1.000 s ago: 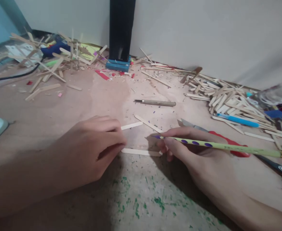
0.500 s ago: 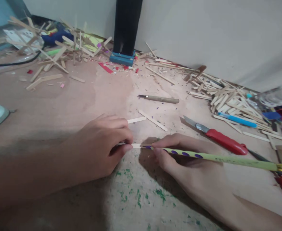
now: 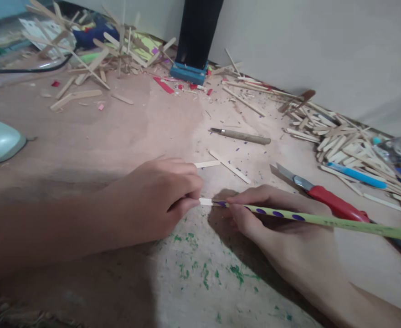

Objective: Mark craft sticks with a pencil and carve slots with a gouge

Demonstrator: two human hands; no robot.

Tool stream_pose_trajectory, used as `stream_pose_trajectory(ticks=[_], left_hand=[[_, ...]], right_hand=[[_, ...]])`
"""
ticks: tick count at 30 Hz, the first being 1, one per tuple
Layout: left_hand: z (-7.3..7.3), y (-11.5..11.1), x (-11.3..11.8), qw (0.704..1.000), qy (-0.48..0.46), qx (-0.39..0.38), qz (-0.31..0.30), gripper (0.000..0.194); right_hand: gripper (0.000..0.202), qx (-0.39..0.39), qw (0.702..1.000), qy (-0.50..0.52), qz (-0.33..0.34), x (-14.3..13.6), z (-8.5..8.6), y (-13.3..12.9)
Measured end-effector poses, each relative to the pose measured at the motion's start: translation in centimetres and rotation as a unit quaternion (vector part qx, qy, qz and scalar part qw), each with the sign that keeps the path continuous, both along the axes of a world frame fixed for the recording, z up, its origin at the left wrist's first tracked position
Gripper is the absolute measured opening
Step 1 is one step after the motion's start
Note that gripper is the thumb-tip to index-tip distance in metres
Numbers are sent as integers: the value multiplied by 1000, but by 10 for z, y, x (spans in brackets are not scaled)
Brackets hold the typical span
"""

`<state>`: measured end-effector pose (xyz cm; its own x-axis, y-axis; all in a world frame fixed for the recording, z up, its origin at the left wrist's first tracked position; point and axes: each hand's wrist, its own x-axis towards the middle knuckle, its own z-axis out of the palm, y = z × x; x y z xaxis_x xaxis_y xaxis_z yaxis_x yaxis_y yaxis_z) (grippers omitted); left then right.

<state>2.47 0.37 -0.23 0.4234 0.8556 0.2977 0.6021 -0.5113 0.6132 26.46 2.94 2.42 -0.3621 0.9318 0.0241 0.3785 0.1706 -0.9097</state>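
My left hand (image 3: 162, 196) is closed on a thin wooden craft stick (image 3: 206, 202), pinching it by thumb and fingers against the table. Most of that stick is hidden under the hand; its right end shows. My right hand (image 3: 275, 228) grips a yellow-green pencil (image 3: 344, 224) with purple dots, near its purple tip. The tip touches or nearly touches the stick's right end. Just beyond my left fingers lie a craft stick (image 3: 209, 164), partly covered, and a slanted one (image 3: 229, 166). A red-handled knife (image 3: 335, 201) rests behind my right hand, its blade out.
A wooden-handled carving tool (image 3: 243, 135) lies farther back. At the right is a heap of craft sticks (image 3: 347, 146) with a blue pen (image 3: 357, 175). A black post (image 3: 198, 34) on a blue base stands by the wall. Stick constructions (image 3: 94, 59) fill the back left, a pale computer mouse (image 3: 0, 139) the left.
The view has turned slightly, so everything sits farther right in the picture. Both hands keep their grips, with the pencil tip still at the stick's right end.
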Motion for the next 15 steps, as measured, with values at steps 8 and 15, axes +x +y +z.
stream_pose_trajectory(ticks=[8, 15], left_hand=[[1, 0, 0, 1000, 9, -1, 6, 20], [-2, 0, 0, 1000, 0, 8, 9, 22]], right_hand=[[5, 6, 1000, -25, -5, 0, 3, -2], [7, 2, 1000, -4, -3, 0, 0, 0]])
